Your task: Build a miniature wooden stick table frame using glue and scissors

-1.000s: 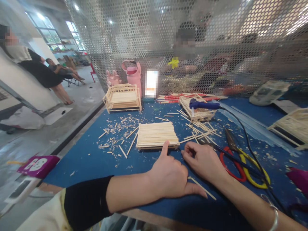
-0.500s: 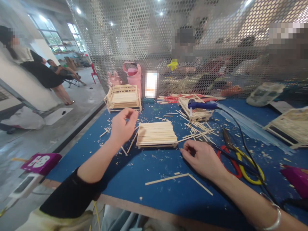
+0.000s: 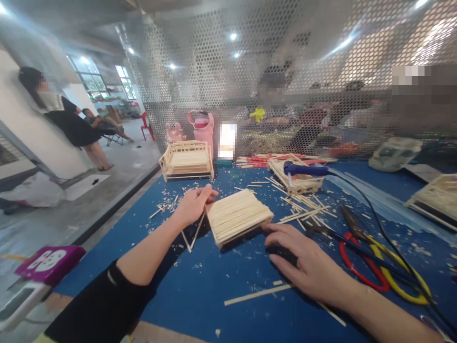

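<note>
A small rectangular platform of pale wooden sticks (image 3: 239, 214) sits at a slant on the blue tabletop, in front of me. At its back left corner is my left hand (image 3: 194, 205), fingers stretched toward the right and close against the edge; whether they touch it is hard to see. My right hand (image 3: 303, 257) is open, its fingers spread, with the index fingertip at the platform's right front corner. Below that palm lies a loose stick (image 3: 257, 295), partly covered by the hand. Two more thin sticks (image 3: 197, 233) form a V left of the platform.
A stick-built bench (image 3: 187, 162) stands at the back left by a pink bottle (image 3: 203, 131). A blue glue gun (image 3: 307, 169) rests on another stick frame (image 3: 300, 185). Scissors with red and yellow handles (image 3: 364, 262) and a cable lie right. A perforated metal screen (image 3: 214, 71) rises behind.
The platform has turned, its right side swinging away from me. My left hand has come down to its corner, and my right hand's fingers have uncurled and spread. The camera view has tilted upward.
</note>
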A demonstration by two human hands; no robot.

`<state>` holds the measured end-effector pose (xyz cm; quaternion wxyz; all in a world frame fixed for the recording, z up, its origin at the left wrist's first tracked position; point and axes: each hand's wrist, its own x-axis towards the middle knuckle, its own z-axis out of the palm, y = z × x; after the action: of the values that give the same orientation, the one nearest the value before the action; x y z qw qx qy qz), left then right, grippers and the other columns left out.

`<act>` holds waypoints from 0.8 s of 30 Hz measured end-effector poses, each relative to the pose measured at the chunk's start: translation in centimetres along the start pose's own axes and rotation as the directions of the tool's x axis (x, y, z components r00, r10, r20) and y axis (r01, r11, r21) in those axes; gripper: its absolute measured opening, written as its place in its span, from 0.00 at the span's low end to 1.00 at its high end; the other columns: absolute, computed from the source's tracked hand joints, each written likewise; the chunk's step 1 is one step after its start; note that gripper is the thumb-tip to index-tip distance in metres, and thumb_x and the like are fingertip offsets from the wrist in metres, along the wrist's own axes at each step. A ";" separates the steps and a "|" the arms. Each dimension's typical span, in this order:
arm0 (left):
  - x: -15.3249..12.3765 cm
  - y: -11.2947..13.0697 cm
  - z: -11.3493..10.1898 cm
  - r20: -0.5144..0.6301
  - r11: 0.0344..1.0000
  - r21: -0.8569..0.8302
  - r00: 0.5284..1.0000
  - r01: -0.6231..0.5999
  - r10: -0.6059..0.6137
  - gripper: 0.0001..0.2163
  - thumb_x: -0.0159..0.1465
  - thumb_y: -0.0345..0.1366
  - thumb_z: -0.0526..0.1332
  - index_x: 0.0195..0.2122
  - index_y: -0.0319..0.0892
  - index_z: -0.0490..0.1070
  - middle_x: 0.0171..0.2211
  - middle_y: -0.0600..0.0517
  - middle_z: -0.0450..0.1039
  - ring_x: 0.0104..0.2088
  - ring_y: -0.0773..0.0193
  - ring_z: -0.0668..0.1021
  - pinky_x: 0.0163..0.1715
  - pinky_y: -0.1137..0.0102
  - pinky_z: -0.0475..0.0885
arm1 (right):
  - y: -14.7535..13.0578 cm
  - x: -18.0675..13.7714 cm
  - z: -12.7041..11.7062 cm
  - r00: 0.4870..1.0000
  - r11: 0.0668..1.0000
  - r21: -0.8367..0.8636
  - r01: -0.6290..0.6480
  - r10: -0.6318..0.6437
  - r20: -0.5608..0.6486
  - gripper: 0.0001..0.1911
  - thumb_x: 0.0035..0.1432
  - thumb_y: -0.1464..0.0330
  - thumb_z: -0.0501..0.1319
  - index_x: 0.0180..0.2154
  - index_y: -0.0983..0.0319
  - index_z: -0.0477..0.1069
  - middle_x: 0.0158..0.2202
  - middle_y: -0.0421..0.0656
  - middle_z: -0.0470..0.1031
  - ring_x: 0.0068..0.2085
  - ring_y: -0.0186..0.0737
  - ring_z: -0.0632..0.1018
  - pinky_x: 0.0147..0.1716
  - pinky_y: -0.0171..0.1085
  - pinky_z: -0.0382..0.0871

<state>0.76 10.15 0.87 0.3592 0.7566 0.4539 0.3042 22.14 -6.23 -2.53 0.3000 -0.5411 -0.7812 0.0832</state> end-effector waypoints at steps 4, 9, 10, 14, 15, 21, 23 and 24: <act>-0.4 0.2 -0.4 0.050 0.996 0.068 0.997 0.060 -0.063 0.23 0.57 0.54 0.50 0.31 0.38 0.73 0.16 0.53 0.69 0.19 0.65 0.70 0.22 0.72 0.62 | 0.1 0.4 -0.5 0.974 0.971 0.151 -0.186 0.203 -0.103 0.07 0.50 0.70 0.54 0.33 0.60 0.68 0.49 0.51 0.71 0.50 0.46 0.71 0.45 0.44 0.66; -1.0 0.6 -0.1 0.109 0.987 0.156 0.994 -0.026 0.009 0.16 0.54 0.48 0.57 0.30 0.40 0.74 0.20 0.54 0.71 0.22 0.66 0.69 0.22 0.73 0.59 | -1.2 2.3 -1.1 0.745 0.488 0.584 -0.649 0.564 0.357 0.08 0.53 0.64 0.54 0.29 0.61 0.65 0.17 0.35 0.67 0.15 0.27 0.62 0.12 0.27 0.53; -1.1 0.6 -0.1 0.114 0.989 0.146 0.993 -0.019 0.003 0.16 0.54 0.48 0.58 0.33 0.40 0.74 0.21 0.54 0.71 0.22 0.66 0.69 0.22 0.73 0.59 | -1.5 2.7 -1.1 0.705 0.390 0.609 -0.691 0.547 0.451 0.08 0.53 0.64 0.54 0.29 0.62 0.66 0.15 0.34 0.66 0.13 0.26 0.59 0.11 0.26 0.49; -1.5 0.8 0.0 0.160 0.993 0.120 0.987 0.007 -0.026 0.19 0.53 0.46 0.59 0.40 0.38 0.71 0.17 0.57 0.67 0.19 0.68 0.66 0.20 0.74 0.57 | -2.4 3.8 -0.3 0.680 0.285 0.645 -0.709 0.518 0.519 0.09 0.54 0.64 0.54 0.27 0.63 0.66 0.14 0.34 0.66 0.11 0.24 0.59 0.08 0.25 0.47; -1.7 0.8 0.0 0.186 0.995 0.098 0.982 0.013 -0.032 0.20 0.54 0.46 0.59 0.41 0.37 0.70 0.17 0.57 0.66 0.18 0.68 0.66 0.19 0.74 0.57 | -2.4 4.0 -0.1 0.684 0.284 0.649 -0.706 0.514 0.518 0.10 0.54 0.64 0.53 0.26 0.63 0.66 0.14 0.34 0.66 0.11 0.24 0.59 0.08 0.24 0.47; -2.0 0.8 0.3 0.260 0.999 -0.003 0.965 0.041 -0.039 0.22 0.53 0.46 0.60 0.44 0.35 0.68 0.15 0.59 0.63 0.16 0.69 0.65 0.18 0.74 0.56 | -2.0 3.5 0.9 0.737 0.286 0.702 -0.652 0.457 0.498 0.12 0.49 0.64 0.56 0.20 0.64 0.64 0.14 0.35 0.66 0.11 0.22 0.59 0.08 0.24 0.47; -2.0 0.8 0.5 0.277 0.999 -0.027 0.960 0.046 -0.037 0.22 0.53 0.46 0.60 0.44 0.35 0.67 0.15 0.59 0.63 0.16 0.70 0.64 0.18 0.74 0.56 | -1.9 3.2 1.0 0.747 0.288 0.712 -0.640 0.451 0.488 0.11 0.47 0.64 0.58 0.20 0.64 0.64 0.14 0.34 0.66 0.11 0.22 0.59 0.08 0.24 0.47; -1.9 0.7 0.6 0.288 0.998 -0.042 0.957 0.053 -0.039 0.21 0.53 0.45 0.60 0.44 0.35 0.67 0.15 0.59 0.63 0.16 0.70 0.64 0.18 0.74 0.55 | -1.9 3.1 1.1 0.748 0.289 0.713 -0.638 0.452 0.486 0.12 0.47 0.63 0.59 0.19 0.64 0.64 0.14 0.34 0.66 0.11 0.21 0.58 0.08 0.24 0.46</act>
<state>0.79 7.99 0.89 0.4469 0.7728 0.4068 0.1940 19.33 -4.00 -1.35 0.4004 -0.5442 -0.4256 0.6019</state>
